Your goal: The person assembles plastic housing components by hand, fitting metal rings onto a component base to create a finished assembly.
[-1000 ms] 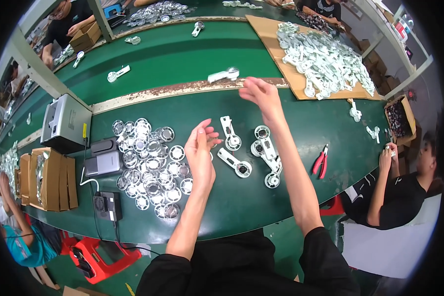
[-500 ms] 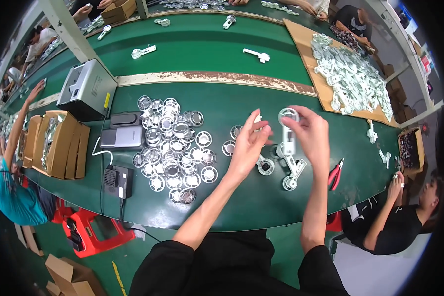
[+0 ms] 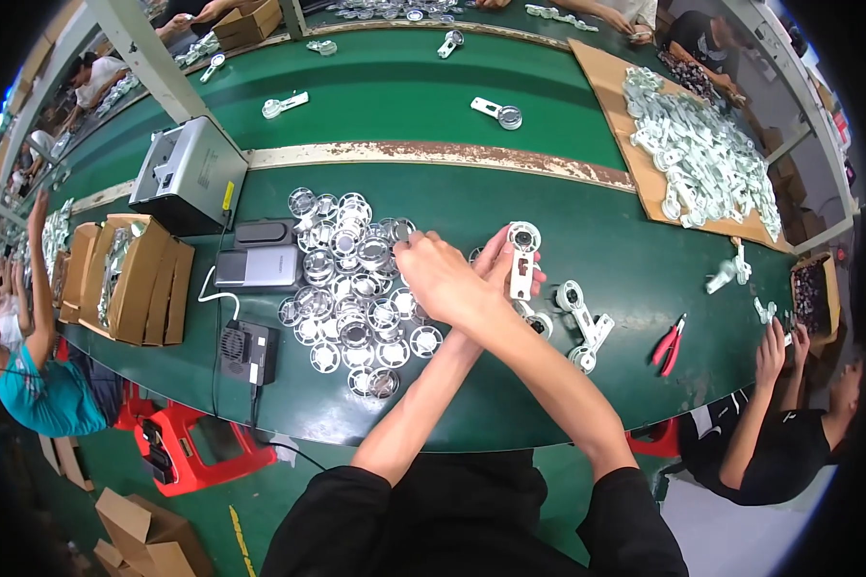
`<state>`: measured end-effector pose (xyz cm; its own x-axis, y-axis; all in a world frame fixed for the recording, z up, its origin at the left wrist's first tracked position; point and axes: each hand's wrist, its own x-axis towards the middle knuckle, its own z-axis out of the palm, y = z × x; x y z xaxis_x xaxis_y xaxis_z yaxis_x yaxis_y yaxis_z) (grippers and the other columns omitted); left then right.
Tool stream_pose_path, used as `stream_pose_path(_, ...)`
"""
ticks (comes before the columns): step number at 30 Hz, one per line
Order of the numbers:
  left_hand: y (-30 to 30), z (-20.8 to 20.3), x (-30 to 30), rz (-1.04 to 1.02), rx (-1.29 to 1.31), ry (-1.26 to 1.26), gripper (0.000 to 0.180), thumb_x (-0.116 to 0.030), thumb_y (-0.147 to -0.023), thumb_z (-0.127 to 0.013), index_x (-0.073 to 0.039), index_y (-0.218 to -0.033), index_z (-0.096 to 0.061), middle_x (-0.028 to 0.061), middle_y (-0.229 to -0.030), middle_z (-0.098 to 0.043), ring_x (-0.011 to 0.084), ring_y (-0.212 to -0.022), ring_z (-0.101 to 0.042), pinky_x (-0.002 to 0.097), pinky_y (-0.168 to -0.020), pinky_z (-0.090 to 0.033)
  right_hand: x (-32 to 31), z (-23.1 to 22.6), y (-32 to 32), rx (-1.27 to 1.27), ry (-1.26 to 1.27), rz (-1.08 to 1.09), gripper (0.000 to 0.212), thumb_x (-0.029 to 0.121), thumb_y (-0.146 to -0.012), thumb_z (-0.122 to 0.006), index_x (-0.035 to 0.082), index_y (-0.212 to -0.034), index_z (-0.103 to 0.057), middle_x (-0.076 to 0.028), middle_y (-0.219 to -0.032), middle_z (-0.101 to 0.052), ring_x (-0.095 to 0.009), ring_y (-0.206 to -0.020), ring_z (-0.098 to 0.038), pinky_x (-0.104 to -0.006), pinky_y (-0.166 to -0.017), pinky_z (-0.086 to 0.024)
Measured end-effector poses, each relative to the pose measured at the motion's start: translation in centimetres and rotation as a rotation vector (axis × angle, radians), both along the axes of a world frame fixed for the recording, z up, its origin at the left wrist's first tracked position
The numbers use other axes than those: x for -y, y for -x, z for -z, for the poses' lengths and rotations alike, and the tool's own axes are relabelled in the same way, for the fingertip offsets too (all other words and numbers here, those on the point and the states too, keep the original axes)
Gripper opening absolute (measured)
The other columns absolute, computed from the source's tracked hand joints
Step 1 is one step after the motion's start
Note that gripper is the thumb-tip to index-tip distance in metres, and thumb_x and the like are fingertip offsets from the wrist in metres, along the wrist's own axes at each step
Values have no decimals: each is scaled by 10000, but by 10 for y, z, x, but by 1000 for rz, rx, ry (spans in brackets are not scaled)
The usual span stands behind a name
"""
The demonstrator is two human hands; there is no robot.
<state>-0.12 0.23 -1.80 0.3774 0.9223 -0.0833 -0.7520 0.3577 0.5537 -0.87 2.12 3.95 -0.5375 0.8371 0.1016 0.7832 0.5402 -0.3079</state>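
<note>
My left hand (image 3: 496, 267) grips a white plastic handle-shaped part (image 3: 522, 276), holding it upright with its round ringed head at the top. Crossed over my left forearm, my right hand (image 3: 443, 277) is at the right edge of a pile of clear, silvery round discs (image 3: 354, 334). Its fingers curl at the discs there; what they pinch is hidden beneath the hand. Beside my left hand, two similar white parts (image 3: 587, 338) lie on the table, joined or overlapping. Another round-ended part (image 3: 541, 325) is partly covered by my right forearm.
Red-handled pliers (image 3: 670, 348) lie at right. Left of the discs stand a grey device (image 3: 260, 266), a black adapter (image 3: 247, 353), a metal box (image 3: 188, 178) and cardboard boxes (image 3: 164, 288). White parts ride the green belt (image 3: 385, 120); more are heaped on cardboard (image 3: 606, 130). Co-workers sit either side.
My right hand has let go of the white part and crossed left to the discs. The part is now in my left hand. On the belt, a different white part shows at right.
</note>
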Motion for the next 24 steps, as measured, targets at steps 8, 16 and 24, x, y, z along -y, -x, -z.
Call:
stream_pose_path(8, 12, -15, -1, -135, -24, 18, 320, -161, -964, -471, -58, -1266, -445, 17, -1057, -567, 106, -907, -574, 234, -741, -489, 3, -56, -51, -783, 46, 257, 206, -32, -721, -683, 15, -920, -665, -72, -860, -634, -140, -729, -626, -259, -670, -502)
stream_pose_path(16, 16, -38, 1, -35, 0, -89, 411, -164, -987, -410, 24, -1351, -367, 105, -1118, -579, 164, -879, -602, 286, -699, -520, 11, -33, -145, -1132, 336, 454, 197, 30, -821, -650, -54, -996, -624, -75, -842, -657, -97, -666, -588, -217, -608, -474)
stream_pose_path(24, 8, -36, 5, 11, -141, -142, 429, -191, -1000, -389, 37, -1362, -351, 96, -1094, -585, 138, -855, -594, 269, -685, -515, 21, -9, -151, -1227, 362, 492, 185, 42, -837, -643, -59, -989, -617, -76, -830, -654, -99, -649, -584, -228, -583, -478)
